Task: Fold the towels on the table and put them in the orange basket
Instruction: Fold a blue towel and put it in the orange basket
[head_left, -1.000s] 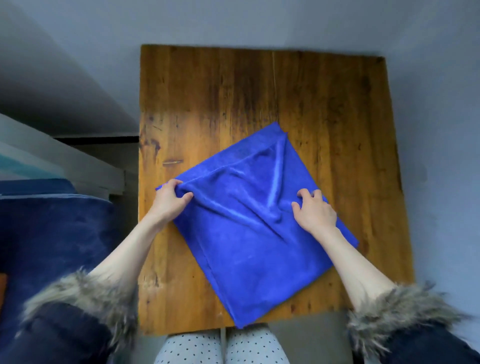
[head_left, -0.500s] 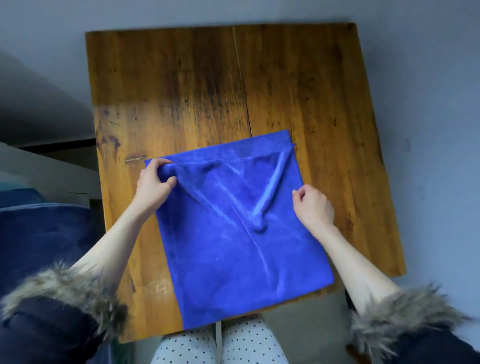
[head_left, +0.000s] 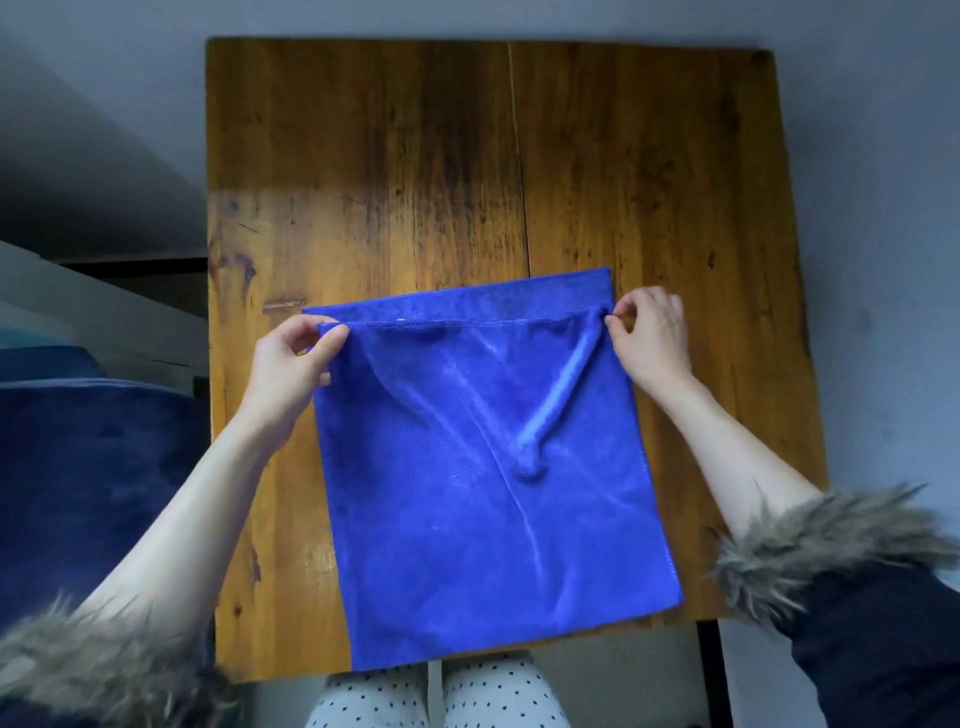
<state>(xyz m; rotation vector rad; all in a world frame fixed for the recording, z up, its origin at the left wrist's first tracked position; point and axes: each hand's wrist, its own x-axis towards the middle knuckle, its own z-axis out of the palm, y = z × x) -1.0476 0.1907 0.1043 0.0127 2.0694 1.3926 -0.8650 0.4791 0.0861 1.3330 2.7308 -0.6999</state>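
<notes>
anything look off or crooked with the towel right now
Yes. The blue towel is folded unevenly: the top layer's far edge, pinched at its corners by the left hand and right hand, stops short of the layer beneath. A raised diagonal ridge bunches the cloth, and the near edge overhangs the wooden table.

- The blue towel (head_left: 483, 499) lies spread on the wooden table (head_left: 363, 171), filling the lower middle of the frame; its near edge hangs just over the table's near edge.
- It is plush, bright blue, roughly square, and doubled: the upper layer's stitched hem sits a little short of the far edge of the layer beneath.
- A raised ridge runs diagonally from the upper right corner down toward the centre, with fainter creases fanning out around it.
</notes>
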